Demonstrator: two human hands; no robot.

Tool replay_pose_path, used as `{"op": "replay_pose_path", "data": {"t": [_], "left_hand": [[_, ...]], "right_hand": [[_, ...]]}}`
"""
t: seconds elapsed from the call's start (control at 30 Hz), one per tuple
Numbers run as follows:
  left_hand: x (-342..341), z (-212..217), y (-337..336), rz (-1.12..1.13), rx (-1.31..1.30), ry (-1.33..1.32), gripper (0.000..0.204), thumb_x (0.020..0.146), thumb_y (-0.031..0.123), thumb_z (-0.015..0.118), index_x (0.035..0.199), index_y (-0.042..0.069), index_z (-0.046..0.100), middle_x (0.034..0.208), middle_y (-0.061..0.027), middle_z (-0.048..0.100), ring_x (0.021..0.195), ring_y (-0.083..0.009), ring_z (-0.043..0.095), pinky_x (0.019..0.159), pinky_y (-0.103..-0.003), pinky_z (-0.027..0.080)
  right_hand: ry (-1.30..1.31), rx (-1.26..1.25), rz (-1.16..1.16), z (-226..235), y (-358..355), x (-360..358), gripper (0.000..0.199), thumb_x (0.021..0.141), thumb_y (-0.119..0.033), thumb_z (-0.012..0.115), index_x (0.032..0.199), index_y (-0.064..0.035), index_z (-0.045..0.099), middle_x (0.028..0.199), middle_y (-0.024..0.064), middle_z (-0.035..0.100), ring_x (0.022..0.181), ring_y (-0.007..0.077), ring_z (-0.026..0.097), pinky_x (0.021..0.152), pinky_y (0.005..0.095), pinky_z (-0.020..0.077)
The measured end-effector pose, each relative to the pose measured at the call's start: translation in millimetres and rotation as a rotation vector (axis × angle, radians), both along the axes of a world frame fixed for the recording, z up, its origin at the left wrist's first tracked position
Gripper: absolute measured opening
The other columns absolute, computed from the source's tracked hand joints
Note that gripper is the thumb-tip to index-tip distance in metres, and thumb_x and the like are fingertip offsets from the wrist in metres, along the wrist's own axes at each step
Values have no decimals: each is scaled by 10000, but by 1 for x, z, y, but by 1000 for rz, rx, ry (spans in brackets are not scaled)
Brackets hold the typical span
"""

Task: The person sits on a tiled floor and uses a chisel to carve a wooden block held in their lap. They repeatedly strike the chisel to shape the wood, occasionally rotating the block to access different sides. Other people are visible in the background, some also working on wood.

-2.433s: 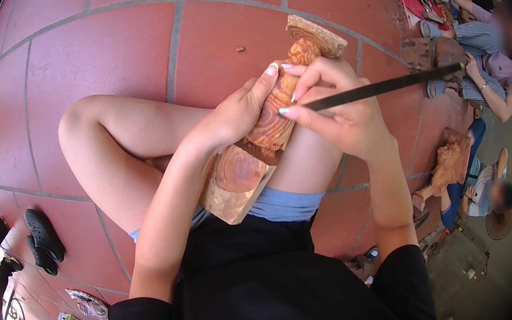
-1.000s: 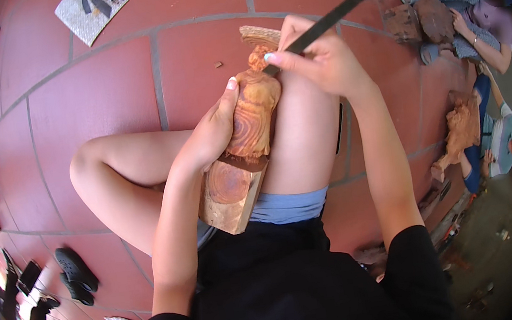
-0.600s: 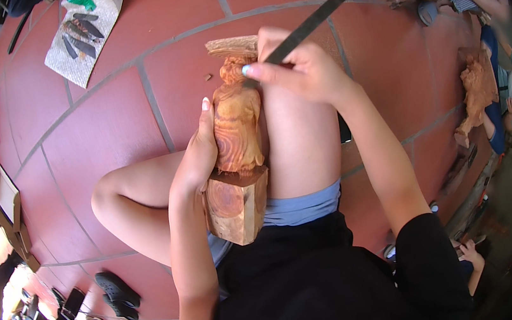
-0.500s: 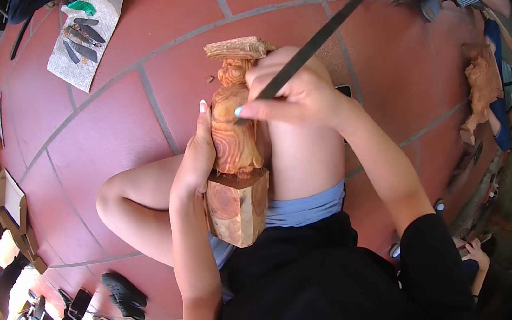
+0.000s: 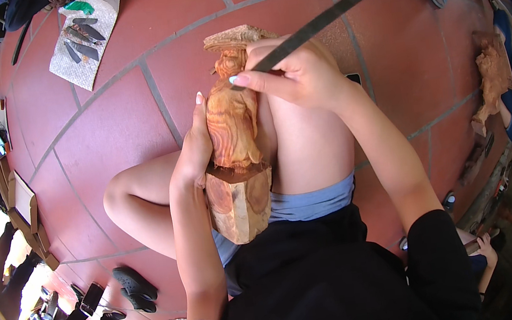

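Right hand: closing around a long dark carving tool, tip meeting the figure's head.
Left hand: gripping the wooden figure, which is lying along the thigh.
Risk: the tip could be slipping toward the steadying fingers.
Around: cloth with blades lying well apart; nothing blocking.

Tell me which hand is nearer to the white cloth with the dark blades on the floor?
The left hand. It grips the wooden carving's left side, on the side toward the cloth. The right hand, holding the long dark tool, sits farther right.
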State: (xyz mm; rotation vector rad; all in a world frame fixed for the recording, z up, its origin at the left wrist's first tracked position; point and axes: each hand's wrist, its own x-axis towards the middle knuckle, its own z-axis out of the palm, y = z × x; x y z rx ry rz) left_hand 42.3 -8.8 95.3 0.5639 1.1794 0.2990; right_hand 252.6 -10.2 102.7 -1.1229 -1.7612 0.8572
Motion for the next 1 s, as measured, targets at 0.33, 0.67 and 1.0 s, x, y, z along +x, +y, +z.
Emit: {"op": "replay_pose_path", "data": {"t": [0.33,0.67,1.0], "left_hand": [[-6,-12,-4,4,37,-32,720,1067,544,260,1398,-53,490,1310,-184,612,1194,-225,609,1040,-336,466],[-2,-3,-5,4,60,-32,718,1068,539,257,1403,-54,485,1320,-182,607,1199,-228,608,1038,-334,470],[-4,-4,-3,-17,42,-18,696,1071,532,250,1403,-29,492,1284,-168,629,1151,-225,635,1005,-334,500]], "right_hand": [[-39,-47,-17,5,2,-5,279,897,-166,732,671,-36,633,595,6,483,547,100,455,502,298,328],[-17,-144,39,12,4,0,252,919,-316,700,837,-84,751,701,68,658,618,205,612,577,327,456],[-109,-69,128,21,-1,0,350,885,-162,748,630,-31,547,584,14,459,508,122,412,494,304,314]]}}
